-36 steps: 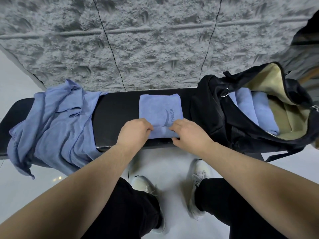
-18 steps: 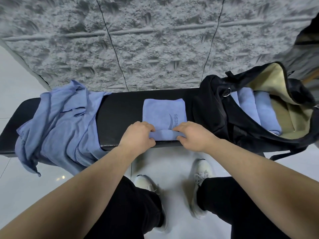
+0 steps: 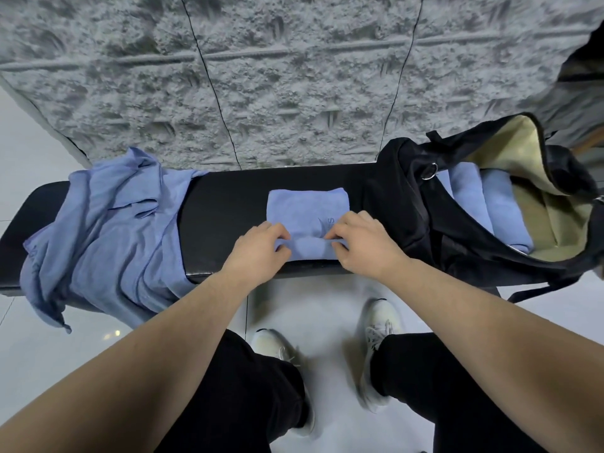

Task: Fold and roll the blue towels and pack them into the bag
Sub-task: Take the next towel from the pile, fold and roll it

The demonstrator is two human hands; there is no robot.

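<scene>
Folded towel (image 3: 305, 210) flat on black bench (image 3: 228, 204), just left of open bag (image 3: 457, 223); near edge turned up into a short roll. Left hand (image 3: 258, 253) and right hand (image 3: 362, 246) each curled in a grip on that roll, one at either end. Rolled towels (image 3: 483, 204) already inside bag; loose towels (image 3: 104, 230) heaped well left of folded towel. Likely faults: uneven pressure between hands skewing roll into a cone; slack grip letting it unwind.
</scene>
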